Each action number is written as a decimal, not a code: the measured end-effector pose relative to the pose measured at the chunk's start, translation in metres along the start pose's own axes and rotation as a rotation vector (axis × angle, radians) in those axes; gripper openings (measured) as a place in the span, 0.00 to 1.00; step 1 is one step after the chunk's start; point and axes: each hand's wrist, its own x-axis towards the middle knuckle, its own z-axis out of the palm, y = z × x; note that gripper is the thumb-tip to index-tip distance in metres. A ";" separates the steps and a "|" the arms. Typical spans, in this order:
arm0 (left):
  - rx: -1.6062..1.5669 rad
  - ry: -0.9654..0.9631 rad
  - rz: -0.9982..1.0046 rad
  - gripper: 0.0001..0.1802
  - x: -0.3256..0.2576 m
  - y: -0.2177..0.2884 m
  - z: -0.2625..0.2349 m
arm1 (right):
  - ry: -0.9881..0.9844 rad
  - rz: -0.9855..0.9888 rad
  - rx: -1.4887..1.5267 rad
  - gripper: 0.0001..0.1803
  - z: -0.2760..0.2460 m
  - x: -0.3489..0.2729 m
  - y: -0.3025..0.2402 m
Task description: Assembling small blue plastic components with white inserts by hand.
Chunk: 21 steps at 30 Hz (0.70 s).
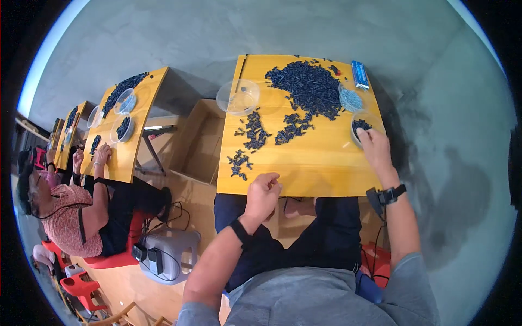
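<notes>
My right hand [376, 149] reaches over a clear round tub [376, 120] at the table's right edge. Its fingertips are pinched close to the small dark cylindrical pieces [361, 126] inside; whether one is between them is hidden. My left hand [263, 194] is closed at the table's front edge, fingers curled, and what it may hold cannot be made out. A big pile of dark cylindrical pieces [307, 87] covers the far middle of the yellow wooden table [310, 174]. Smaller groups of these pieces [254, 130] lie at the left. A tub of light blue pieces [350, 100] stands at the right.
A clear tub [239, 99] stands at the far left edge, near a blue-and-white packet's opposite side; the packet [359, 75] lies far right. Left of the table are a cardboard box [198, 142], a grey stool [169, 255] and another person [70, 217] working at a similar table.
</notes>
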 end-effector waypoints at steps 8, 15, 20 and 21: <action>0.559 0.100 0.344 0.24 0.022 -0.020 0.006 | 0.008 -0.099 -0.458 0.23 0.000 0.041 0.039; 0.708 0.110 0.379 0.26 0.026 -0.028 0.004 | 0.022 -0.306 -0.372 0.13 0.044 0.032 0.007; 0.718 0.122 0.359 0.26 0.030 -0.027 0.012 | -0.159 -0.704 -0.086 0.07 0.109 0.016 -0.026; 0.723 0.136 0.369 0.26 0.030 -0.028 0.012 | -0.159 -0.709 -0.080 0.07 0.121 0.015 -0.033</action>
